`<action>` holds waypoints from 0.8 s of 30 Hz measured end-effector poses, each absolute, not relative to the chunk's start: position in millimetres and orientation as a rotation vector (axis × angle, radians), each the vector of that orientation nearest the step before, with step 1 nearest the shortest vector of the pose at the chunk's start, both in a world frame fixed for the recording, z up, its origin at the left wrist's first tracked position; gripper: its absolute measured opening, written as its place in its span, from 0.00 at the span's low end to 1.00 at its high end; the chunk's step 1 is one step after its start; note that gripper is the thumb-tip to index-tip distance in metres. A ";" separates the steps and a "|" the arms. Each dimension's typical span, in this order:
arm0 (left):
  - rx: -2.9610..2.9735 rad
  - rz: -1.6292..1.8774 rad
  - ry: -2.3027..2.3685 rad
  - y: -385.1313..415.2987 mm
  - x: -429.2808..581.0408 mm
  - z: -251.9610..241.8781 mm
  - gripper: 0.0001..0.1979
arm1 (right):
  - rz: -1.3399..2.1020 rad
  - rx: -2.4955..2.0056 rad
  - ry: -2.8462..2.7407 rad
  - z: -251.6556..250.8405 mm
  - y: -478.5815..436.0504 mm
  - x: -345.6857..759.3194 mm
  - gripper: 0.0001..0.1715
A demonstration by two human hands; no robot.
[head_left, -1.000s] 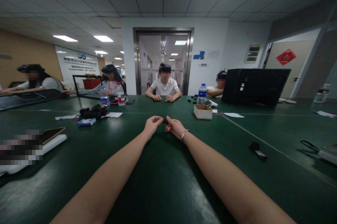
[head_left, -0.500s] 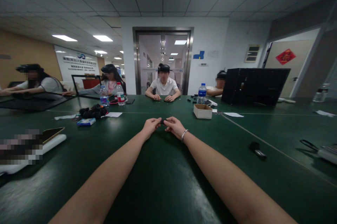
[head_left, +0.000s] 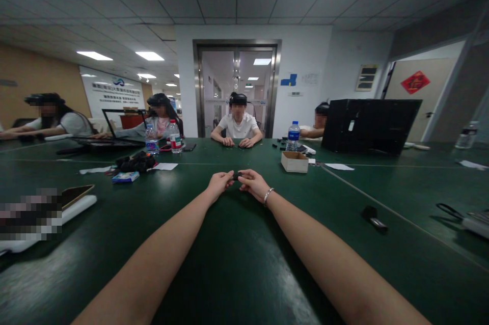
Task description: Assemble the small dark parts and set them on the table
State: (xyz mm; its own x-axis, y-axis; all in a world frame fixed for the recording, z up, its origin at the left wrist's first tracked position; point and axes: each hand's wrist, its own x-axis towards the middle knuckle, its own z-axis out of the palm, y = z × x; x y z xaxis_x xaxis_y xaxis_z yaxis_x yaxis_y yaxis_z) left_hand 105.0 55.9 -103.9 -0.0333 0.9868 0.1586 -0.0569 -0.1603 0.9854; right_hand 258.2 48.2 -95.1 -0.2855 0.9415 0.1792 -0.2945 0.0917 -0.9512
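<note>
Both my arms stretch out over the dark green table (head_left: 214,274). A small black object (head_left: 236,175), too small to name, sits between my fingertips at the middle of the table. My left hand (head_left: 220,186) is closed in a pinch on its left end. From the other side, my right hand (head_left: 253,185) pinches its right end, with thumb and fingers together. A silver bracelet (head_left: 268,196) circles my right wrist. Most of the object is covered by my fingers.
Beyond my hands stand an open cardboard box (head_left: 294,163), a blue-capped bottle (head_left: 293,136) and a red-capped bottle (head_left: 175,136). A black monitor (head_left: 372,126) is at right, near a small black-and-silver item (head_left: 375,219). Across the table sits a person (head_left: 239,124); others sit nearby.
My hands stay almost in place, with slightly more of the black object showing between them. At far left, the large flat black panel is no longer where it was; an open laptop shows there.
</note>
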 end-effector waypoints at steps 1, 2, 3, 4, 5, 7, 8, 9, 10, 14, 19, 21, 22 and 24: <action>1.264 1.372 1.109 55.2 105.1 -103.3 0.23 | 1.442 -0.738 -1.275 -94.9 48.1 258.2 0.16; 1.260 1.369 1.110 54.5 105.2 -102.6 0.23 | 1.441 -0.743 -1.276 -94.8 48.0 258.1 0.16; 1.256 1.364 1.109 53.8 105.3 -101.9 0.22 | 1.441 -0.745 -1.277 -94.8 48.0 258.0 0.16; 1.253 1.359 1.107 53.3 105.3 -101.4 0.22 | 1.441 -0.746 -1.279 -94.8 48.1 258.0 0.16; 1.251 1.351 1.105 52.9 105.2 -100.9 0.22 | 1.443 -0.746 -1.281 -95.0 48.3 258.0 0.16; 1.249 1.333 1.110 52.7 105.1 -100.3 0.22 | 1.443 -0.742 -1.290 -95.9 49.3 258.0 0.17; 1.251 1.325 1.118 52.7 105.1 -100.0 0.22 | 1.443 -0.740 -1.297 -96.7 50.0 258.1 0.18; 1.255 1.317 1.129 52.6 105.1 -99.7 0.22 | 1.441 -0.739 -1.305 -97.5 50.8 258.2 0.18; 1.258 1.306 1.144 52.3 105.2 -99.3 0.21 | 1.439 -0.737 -1.314 -98.4 51.7 258.2 0.19; 1.272 1.255 1.224 48.5 107.0 -95.6 0.17 | 1.431 -0.732 -1.347 -101.7 55.0 258.2 0.20; 1.410 1.243 1.376 45.4 110.6 -94.4 0.11 | 1.424 -0.763 -1.337 -102.0 55.5 257.3 0.19; 1.483 1.294 1.426 47.3 112.2 -96.7 0.09 | 1.416 -0.793 -1.313 -100.9 54.7 256.2 0.18; 1.508 1.328 1.435 48.6 113.0 -98.1 0.09 | 1.405 -0.811 -1.300 -100.1 54.2 255.5 0.18; 1.527 1.387 1.404 50.9 114.7 -100.1 0.09 | 1.375 -0.857 -1.275 -98.2 53.2 254.0 0.17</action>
State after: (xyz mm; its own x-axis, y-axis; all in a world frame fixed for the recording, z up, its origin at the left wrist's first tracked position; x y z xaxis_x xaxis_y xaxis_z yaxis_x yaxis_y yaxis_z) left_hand 114.7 50.9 -100.1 -0.1248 0.9539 0.2730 0.2845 -0.2292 0.9309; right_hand 254.0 53.2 -98.2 -0.2168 0.9665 0.1375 -0.2101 0.0913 -0.9734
